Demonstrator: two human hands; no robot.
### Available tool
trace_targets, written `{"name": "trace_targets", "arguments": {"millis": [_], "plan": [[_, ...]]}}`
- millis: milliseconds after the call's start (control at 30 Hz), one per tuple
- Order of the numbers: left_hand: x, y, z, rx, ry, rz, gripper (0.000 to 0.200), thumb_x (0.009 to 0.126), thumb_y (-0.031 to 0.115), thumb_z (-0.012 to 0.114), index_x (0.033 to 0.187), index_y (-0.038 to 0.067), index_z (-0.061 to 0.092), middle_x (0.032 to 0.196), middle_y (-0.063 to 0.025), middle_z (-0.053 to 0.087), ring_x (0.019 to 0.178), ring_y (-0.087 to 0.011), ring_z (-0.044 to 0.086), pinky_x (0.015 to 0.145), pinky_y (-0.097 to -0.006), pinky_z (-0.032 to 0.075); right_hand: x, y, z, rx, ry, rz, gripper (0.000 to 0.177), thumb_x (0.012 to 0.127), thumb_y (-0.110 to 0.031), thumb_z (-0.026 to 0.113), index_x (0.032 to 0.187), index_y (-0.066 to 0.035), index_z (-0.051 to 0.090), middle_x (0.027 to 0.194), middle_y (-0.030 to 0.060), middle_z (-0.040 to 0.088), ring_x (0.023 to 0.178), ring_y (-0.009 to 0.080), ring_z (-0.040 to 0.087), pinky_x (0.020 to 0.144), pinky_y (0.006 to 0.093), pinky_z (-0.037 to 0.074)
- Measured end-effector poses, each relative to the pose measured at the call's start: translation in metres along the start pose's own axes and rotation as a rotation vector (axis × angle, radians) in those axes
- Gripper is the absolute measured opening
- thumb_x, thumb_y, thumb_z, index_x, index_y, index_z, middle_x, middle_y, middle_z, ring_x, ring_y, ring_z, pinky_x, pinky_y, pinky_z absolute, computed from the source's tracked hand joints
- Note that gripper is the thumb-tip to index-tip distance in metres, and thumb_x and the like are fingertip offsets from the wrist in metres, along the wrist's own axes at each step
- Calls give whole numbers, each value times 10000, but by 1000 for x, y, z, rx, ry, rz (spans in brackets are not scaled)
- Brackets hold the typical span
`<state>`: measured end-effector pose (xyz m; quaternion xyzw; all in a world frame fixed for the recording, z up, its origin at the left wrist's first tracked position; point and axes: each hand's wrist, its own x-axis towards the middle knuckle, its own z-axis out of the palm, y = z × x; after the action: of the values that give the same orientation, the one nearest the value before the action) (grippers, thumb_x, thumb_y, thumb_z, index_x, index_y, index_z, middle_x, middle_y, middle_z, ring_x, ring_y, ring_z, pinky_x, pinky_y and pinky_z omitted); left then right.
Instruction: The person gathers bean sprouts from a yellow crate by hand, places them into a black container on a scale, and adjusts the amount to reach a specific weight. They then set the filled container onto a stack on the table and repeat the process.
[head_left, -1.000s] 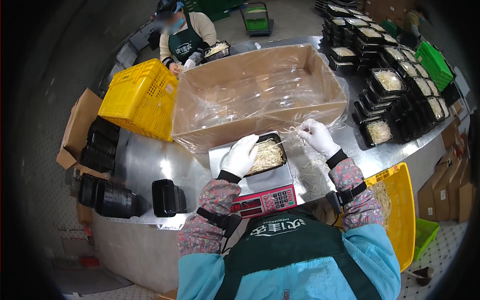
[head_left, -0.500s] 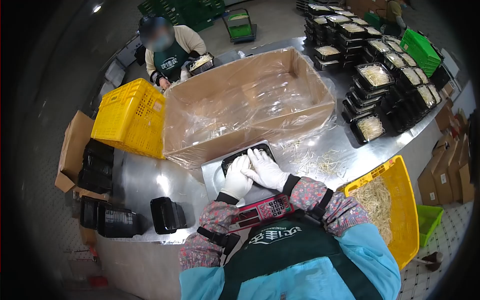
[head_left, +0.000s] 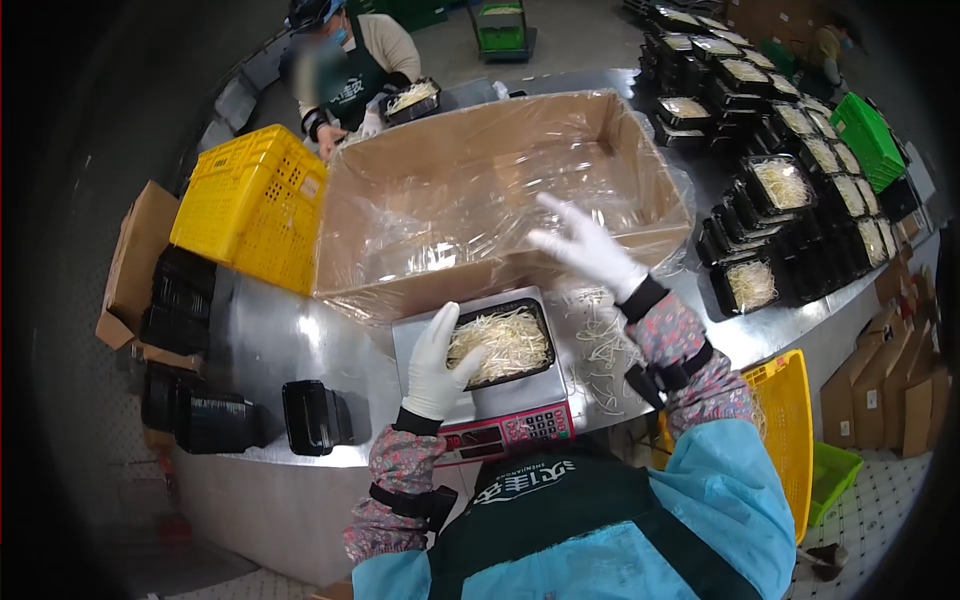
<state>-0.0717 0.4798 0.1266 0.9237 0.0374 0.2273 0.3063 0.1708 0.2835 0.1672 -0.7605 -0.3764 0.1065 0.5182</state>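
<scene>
Black plastic makes up the tray (head_left: 549,345), which sits on top of the scale (head_left: 530,396), right in front of me. It is full of pale sprouts (head_left: 505,340). Its long side runs from left to right, with the right end turned a little toward the far side. My left hand (head_left: 435,362) is the nearer one by a lot. It stands just beside the left end of the tray, with the thumb wide apart from the fingers and poking over the rim above the sprouts. So from that hand, the tray lies to the right. My right hand (head_left: 590,247) is well apart from the tray, up by the near wall of the big box (head_left: 390,297). From there, the tray lies near and to the left. The fingers of that hand are spread out, but it is blurry, so I can't tell if a thin sprout sticks to them. Loose sprouts (head_left: 605,362) lie on the desk (head_left: 265,320) to the right of the scale, between the scale and my right sleeve (head_left: 668,332).
</scene>
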Motion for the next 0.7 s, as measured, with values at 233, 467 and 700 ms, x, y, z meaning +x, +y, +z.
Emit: {"name": "trace_targets", "arguments": {"millis": [233, 467, 700], "plan": [[-80, 8, -82, -14, 239, -442, 635, 841, 83, 694, 1418, -6, 445, 1403, -178, 497, 1313, -304, 463, 1103, -382, 356, 134, 198, -80, -790, -388, 448, 1221, 614, -617, 819, 1456, 91, 289, 1436, 331, 408, 1365, 385, 406, 1120, 404, 351], [-170, 33, -102, 81, 451, -766, 509, 871, 15, 640, 1365, -5, 519, 1367, -156, 555, 1298, -273, 498, 1104, -368, 354, 119, 223, -66, -1085, -776, 607, 1447, 501, -550, 887, 1543, -33, 27, 1458, 338, 367, 1355, 434, 404, 1111, 472, 363], [-179, 35, -85, 24, 482, -781, 425, 910, 79, 626, 1323, 3, 563, 1325, -159, 582, 1262, -253, 528, 1081, -354, 378, 128, 264, -68, -1192, -789, 637, 1219, 707, -482, 769, 1563, -131, -25, 1467, 373, 326, 1352, 449, 407, 1111, 487, 354]]}}
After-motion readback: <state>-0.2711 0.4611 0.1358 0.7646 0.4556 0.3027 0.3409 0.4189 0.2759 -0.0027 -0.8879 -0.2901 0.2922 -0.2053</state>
